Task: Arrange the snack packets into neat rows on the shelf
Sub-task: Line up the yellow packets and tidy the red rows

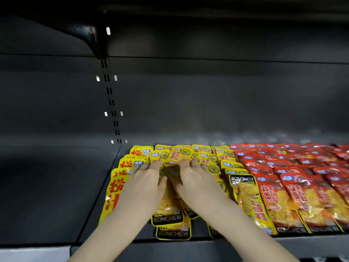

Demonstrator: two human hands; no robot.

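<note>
Both hands lie on the yellow packets (188, 155) in the middle of the shelf (56, 195). The left hand (145, 179) and right hand (196, 178) are side by side, thumbs nearly touching, fingers spread and fairly straight, pressing down on the packets rather than closing round any. The fingertips are blurred, so a slight pinch cannot be ruled out.

The yellow packets overlap loosely in several columns running to the back panel (207, 103). The left column (115, 190) carries large red characters and ends at the bare dark part of the shelf. Two packets (172, 232) with black bottom bands stick out between the forearms, the lower one at the front lip. Just right of the right hand, one yellow packet (245, 197) lies turned end for end, its black band towards the back.

Beside it, touching, begin the red packets (294, 188), in tighter overlapping rows that run out of view to the right.

A slotted upright (111, 103) rises behind the left column to a bracket (88, 35) under the upper shelf. A pale strip (34, 254) shows at the lower left.
</note>
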